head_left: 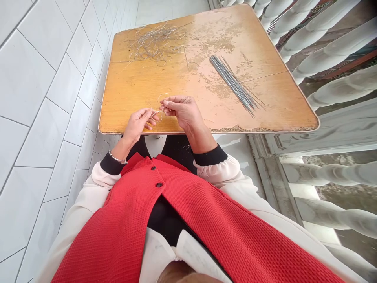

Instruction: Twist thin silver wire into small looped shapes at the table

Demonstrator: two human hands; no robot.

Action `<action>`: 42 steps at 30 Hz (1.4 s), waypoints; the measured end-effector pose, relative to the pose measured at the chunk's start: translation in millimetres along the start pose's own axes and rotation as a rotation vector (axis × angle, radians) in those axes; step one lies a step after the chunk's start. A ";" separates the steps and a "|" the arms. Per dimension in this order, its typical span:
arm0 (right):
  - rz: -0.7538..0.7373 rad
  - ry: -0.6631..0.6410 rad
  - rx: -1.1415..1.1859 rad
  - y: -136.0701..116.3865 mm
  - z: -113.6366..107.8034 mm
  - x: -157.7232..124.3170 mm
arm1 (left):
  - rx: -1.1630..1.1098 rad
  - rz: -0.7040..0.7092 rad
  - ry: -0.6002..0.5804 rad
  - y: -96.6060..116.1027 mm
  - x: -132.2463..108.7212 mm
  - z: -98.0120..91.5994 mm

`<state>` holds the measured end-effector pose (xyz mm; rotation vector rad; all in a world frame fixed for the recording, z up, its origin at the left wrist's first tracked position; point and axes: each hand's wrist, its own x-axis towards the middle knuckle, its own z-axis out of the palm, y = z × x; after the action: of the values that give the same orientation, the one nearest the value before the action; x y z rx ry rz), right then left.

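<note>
As we count it, two hands sit just above the near edge of one wooden bench (141, 90), with one thin bent wire loop (161, 103) between them. The right hand (182, 112) is closed on the loop, pinching it between thumb and forefinger. The left hand (137, 125) is half curled, its fingers up against the lower part of the loop; we can't tell if it grips. Straight ahead of the hands, toward the far side of the bench, lies one loose tangle of thin wire rings (156, 43), too knotted to count. Ahead and to the right of the right hand lies one bundle of straight grey metal rods (234, 82), also too many to count. One bracelet (118, 159) circles the left wrist. Nearer the body, two dark buttons (159, 184) sit on a red waistcoat (118, 220). White tiles (44, 118) run left of the hands, a white balustrade (324, 74) right of them.
</note>
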<state>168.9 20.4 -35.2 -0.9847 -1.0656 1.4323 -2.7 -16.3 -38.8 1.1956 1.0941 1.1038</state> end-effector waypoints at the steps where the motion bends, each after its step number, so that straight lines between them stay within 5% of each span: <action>1: 0.001 0.005 -0.006 0.1 0.1 -0.1 | 0.003 -0.029 -0.001 0.3 -0.9 -0.5; 9: -0.008 -0.037 -0.004 -1.8 2.8 -1.7 | -0.143 -0.233 -0.238 -1.2 -1.9 1.9; 19: -0.027 -0.116 0.019 0.7 1.6 -0.4 | -0.448 -0.419 -0.240 -3.1 -1.7 8.0; 28: -0.034 -0.142 0.005 -2.3 2.6 -5.1 | -0.513 -0.400 -0.251 -7.0 -6.2 12.4; 42: -0.023 -0.090 -0.005 0.0 4.2 -6.3 | -0.287 -0.338 -0.210 -4.3 -2.5 8.9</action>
<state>165.6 13.7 -33.9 -0.9157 -1.1428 1.4679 6.0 -20.1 -42.5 0.8409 0.8999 0.8203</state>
